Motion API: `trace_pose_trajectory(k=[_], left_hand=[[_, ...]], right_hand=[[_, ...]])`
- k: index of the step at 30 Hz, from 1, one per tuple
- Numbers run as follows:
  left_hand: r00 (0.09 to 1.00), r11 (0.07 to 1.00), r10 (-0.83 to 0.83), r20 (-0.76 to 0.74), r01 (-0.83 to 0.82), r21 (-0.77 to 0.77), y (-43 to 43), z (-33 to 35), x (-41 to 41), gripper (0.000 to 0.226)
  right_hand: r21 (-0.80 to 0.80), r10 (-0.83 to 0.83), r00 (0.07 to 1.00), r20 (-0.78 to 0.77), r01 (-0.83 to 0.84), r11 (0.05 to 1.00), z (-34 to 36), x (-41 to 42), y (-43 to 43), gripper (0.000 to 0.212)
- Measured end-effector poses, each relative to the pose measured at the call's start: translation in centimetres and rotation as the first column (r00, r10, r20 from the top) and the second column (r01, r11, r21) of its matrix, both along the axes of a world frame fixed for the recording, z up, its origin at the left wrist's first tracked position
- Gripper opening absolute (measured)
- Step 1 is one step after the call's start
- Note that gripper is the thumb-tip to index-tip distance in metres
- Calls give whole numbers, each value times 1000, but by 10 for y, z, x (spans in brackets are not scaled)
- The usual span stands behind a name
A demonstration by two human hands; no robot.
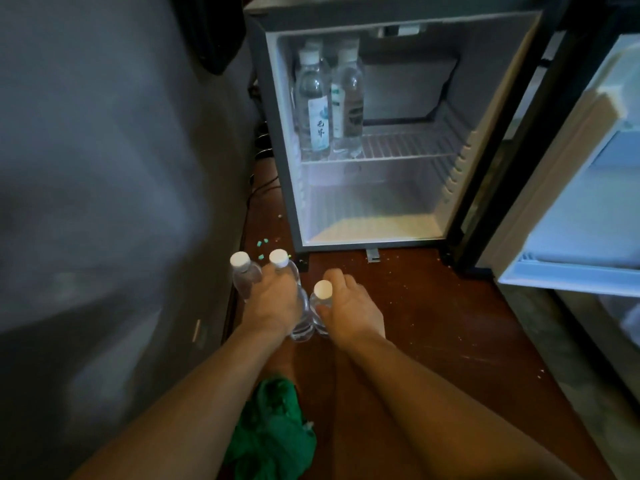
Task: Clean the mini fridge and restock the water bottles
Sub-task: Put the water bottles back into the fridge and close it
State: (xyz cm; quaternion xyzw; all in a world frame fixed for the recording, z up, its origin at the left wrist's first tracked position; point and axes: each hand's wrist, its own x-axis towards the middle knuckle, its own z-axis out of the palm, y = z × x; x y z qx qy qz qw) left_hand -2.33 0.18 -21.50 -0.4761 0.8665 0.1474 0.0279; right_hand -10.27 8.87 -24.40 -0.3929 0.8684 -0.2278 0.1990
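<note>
right now my left hand (273,299) is wrapped over two clear water bottles with white caps, the far left bottle (244,275) and the middle bottle (289,271), its fingers closed around their shoulders so both stand upright on the reddish-brown floor (433,323). my right hand (349,306) is clamped on a third bottle (322,299) just beside them, thumb on the near side and fingers curled round the far side below its white cap. the three bottles stand close together, the middle one and the third one touching or nearly so. ahead of them the mini fridge (398,223) stands open, its door (571,209) swung out to the right. on the wire shelf (408,147) inside, at the left end, stand more water bottles (329,98) with white caps and pale labels; i can make out at least four, the back ones partly hidden. the lower compartment under the shelf holds nothing i can see. a crumpled green cloth (273,431) lies on the floor between my forearms, close to me. small pale specks and a few green bits (263,242) lie scattered on the floor near the fridge's front left corner. a grey wall (104,168) runs along my left.
</note>
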Motion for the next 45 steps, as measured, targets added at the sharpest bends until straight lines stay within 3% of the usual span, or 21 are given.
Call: trace_pose_trajectory(k=[7,10,13,16,22,26,28,32,35,38,41,43,45], left_hand=[[998,996,34,-57,-29,90,-13,-16,1,47],[997,997,-73,4,74,-9,-9,-6,-5,41],[990,994,-100,-101,103,21,-3,29,-32,26],[961,998,-39,-272,51,37,-10,79,-74,28],[771,996,-72,-633,86,-8,-30,164,-161,20],[566,997,24,-824,47,62,-44,183,-215,18],[507,993,59,-860,54,100,-46,181,-239,17],[551,992,98,-829,9,124,-57,155,-283,15],[585,980,201,-786,-113,166,-76,147,-315,39],[647,956,295,-703,-192,223,-97,155,-339,48],[707,969,227,-670,-94,230,-115,148,-355,48],[692,985,170,-701,-122,118,-115,144,-357,46],[628,977,197,-753,-193,94,-111,144,-354,45]], right_hand=[[-53,-140,979,149,150,987,-7,-15,5,32],[-52,-261,945,197,275,960,3,-27,4,29],[-115,-402,899,171,424,899,30,-48,2,33],[-218,-401,910,107,415,883,72,-80,-5,33],[-506,-462,885,54,423,752,157,-157,-20,33],[-542,-460,888,-11,382,749,188,-204,-34,36],[-545,-485,874,13,413,730,189,-223,-43,35],[-492,-566,822,56,516,701,177,-254,-65,30],[-397,-535,842,76,517,758,178,-285,-86,31],[-400,-439,893,95,438,805,183,-311,-113,34],[-314,-353,935,-33,326,892,180,-322,-136,44],[-303,-366,928,-75,328,894,177,-325,-145,45],[-385,-445,893,-63,390,837,173,-319,-146,36]])
